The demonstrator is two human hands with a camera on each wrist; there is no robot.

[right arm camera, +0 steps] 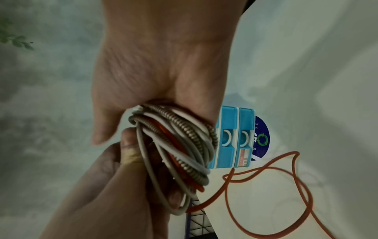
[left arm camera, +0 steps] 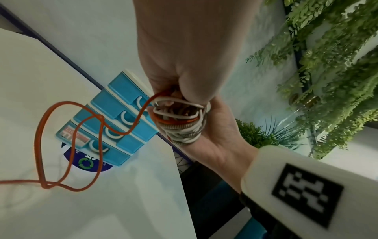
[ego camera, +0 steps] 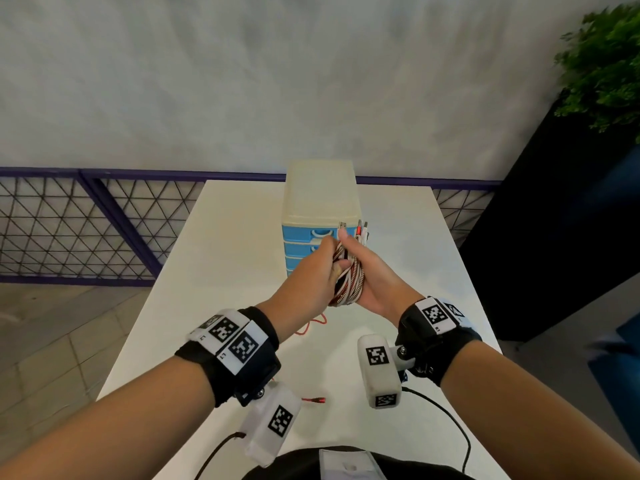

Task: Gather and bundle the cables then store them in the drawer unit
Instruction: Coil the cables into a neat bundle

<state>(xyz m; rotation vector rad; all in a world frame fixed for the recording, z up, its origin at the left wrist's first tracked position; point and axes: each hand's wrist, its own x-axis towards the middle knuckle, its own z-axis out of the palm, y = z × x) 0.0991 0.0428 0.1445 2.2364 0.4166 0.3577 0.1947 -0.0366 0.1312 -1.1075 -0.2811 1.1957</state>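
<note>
Both hands meet above the white table (ego camera: 214, 271), in front of the drawer unit (ego camera: 320, 199), a cream case with blue drawers, all closed. My right hand (ego camera: 367, 271) grips a coiled bundle of white, striped and red cables (ego camera: 349, 282), plugs sticking up beyond the thumb. My left hand (ego camera: 320, 265) pinches the red cable at the bundle (left arm camera: 178, 122). A loose length of that red cable (left arm camera: 67, 145) hangs down and loops over the table, its red plug end (ego camera: 317, 400) lying near the front edge. The coil (right arm camera: 178, 150) fills the right wrist view.
A round blue sticker (left arm camera: 90, 163) with a green recycling mark lies on the table before the drawers. A dark planter (ego camera: 554, 237) with green foliage (ego camera: 606, 64) stands to the right. A purple mesh railing (ego camera: 86, 223) runs behind the table.
</note>
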